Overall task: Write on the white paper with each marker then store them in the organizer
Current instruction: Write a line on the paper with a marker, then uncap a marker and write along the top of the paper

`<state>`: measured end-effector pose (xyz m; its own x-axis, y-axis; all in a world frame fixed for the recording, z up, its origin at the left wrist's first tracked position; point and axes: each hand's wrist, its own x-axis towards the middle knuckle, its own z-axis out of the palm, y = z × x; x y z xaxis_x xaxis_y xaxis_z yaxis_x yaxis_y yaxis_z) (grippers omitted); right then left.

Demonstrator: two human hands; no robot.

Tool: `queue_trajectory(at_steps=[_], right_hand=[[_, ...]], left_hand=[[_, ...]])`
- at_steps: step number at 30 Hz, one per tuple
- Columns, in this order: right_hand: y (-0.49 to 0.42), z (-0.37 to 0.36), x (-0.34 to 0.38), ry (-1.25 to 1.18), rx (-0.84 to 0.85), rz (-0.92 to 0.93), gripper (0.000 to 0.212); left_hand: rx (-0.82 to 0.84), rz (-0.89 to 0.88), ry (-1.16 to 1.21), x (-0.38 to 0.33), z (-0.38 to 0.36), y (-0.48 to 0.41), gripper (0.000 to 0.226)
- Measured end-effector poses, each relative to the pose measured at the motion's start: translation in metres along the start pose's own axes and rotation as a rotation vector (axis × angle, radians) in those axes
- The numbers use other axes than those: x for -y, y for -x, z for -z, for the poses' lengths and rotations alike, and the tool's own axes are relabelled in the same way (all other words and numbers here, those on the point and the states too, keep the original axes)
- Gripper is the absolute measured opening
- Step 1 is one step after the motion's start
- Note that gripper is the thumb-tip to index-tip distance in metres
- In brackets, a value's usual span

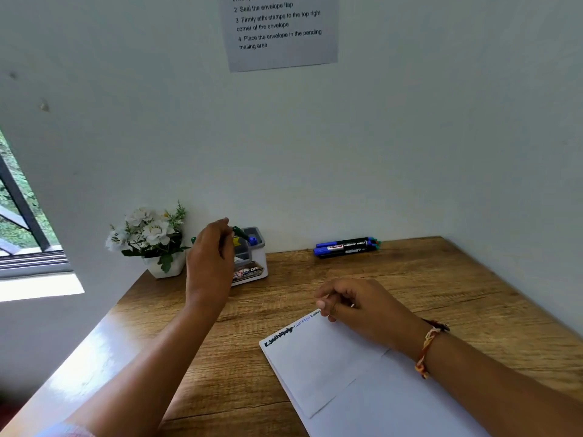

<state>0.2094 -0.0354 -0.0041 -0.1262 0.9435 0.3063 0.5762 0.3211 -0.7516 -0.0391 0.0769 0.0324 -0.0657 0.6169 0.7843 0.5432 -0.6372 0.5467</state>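
At ten o'clock, the left hand (209, 257) pinches a green marker (240, 232) above the organizer (256, 263), seemingly to store it; the hand hides most of the barrel. At one o'clock lie blue markers (345, 246). At five o'clock, the right hand (356, 305) rests curled on the white paper (340, 383); any grip is unclear.

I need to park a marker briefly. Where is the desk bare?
Bare wood lies between the organizer and the blue markers, and right of the white paper. The back left is crowded: flower pot, organizer, left hand holding a green marker.
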Motion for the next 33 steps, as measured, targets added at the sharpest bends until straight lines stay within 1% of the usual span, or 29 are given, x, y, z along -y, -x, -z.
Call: queue_trajectory(at_steps=[4, 7, 8, 13, 15, 17, 18, 19, 21, 23, 25, 27, 29, 33], right_hand=[[0.0, 0.001, 0.0, 0.031, 0.0, -0.002, 0.007], [0.001, 0.002, -0.001, 0.062, -0.005, -0.001, 0.005], [0.001, 0.003, -0.001, 0.071, -0.01, -0.005, 0.005], [0.0, 0.006, -0.002, 0.144, -0.039, -0.04, 0.013], [-0.001, 0.011, -0.002, 0.169, -0.111, -0.075, 0.008], [-0.007, 0.019, -0.005, 0.179, -0.195, -0.129, 0.005], [-0.011, 0.023, -0.007, 0.202, -0.215, -0.157, 0.009], [-0.017, 0.027, -0.011, 0.246, -0.216, -0.191, 0.017], [-0.031, 0.034, -0.019, 0.373, -0.159, -0.261, 0.037], [-0.046, 0.041, -0.026, 0.525, -0.082, -0.299, 0.047], [-0.063, 0.045, -0.03, 0.618, -0.032, -0.302, 0.047], [-0.081, 0.045, -0.034, 0.652, -0.028, -0.293, 0.047], [-0.097, 0.043, -0.038, 0.681, -0.028, -0.301, 0.052], [-0.119, 0.037, -0.05, 0.756, 0.014, -0.313, 0.054]], left_hand=[[0.08, -0.079, -0.07, 0.003, -0.001, 0.001, 0.017], [0.105, -0.201, -0.101, -0.001, 0.001, 0.006, 0.015], [0.137, -0.239, -0.105, -0.004, 0.001, 0.01, 0.015], [0.48, -0.38, -0.08, -0.017, -0.006, 0.032, 0.012], [0.554, -0.387, -0.078, -0.017, -0.006, 0.036, 0.014], [0.592, -0.372, -0.079, -0.016, -0.005, 0.038, 0.017], [0.602, -0.367, -0.082, -0.014, -0.005, 0.038, 0.017], [0.609, -0.368, -0.087, -0.013, -0.005, 0.039, 0.017], [0.624, -0.368, -0.101, -0.01, -0.006, 0.039, 0.016], [0.652, -0.366, -0.125, -0.007, -0.007, 0.038, 0.017], [0.691, -0.371, -0.153, -0.005, -0.008, 0.037, 0.02], [0.715, -0.365, -0.179, -0.003, -0.008, 0.036, 0.023], [0.729, -0.348, -0.201, -0.001, -0.008, 0.035, 0.024], [0.746, -0.334, -0.225, 0.002, -0.01, 0.035, 0.025]])
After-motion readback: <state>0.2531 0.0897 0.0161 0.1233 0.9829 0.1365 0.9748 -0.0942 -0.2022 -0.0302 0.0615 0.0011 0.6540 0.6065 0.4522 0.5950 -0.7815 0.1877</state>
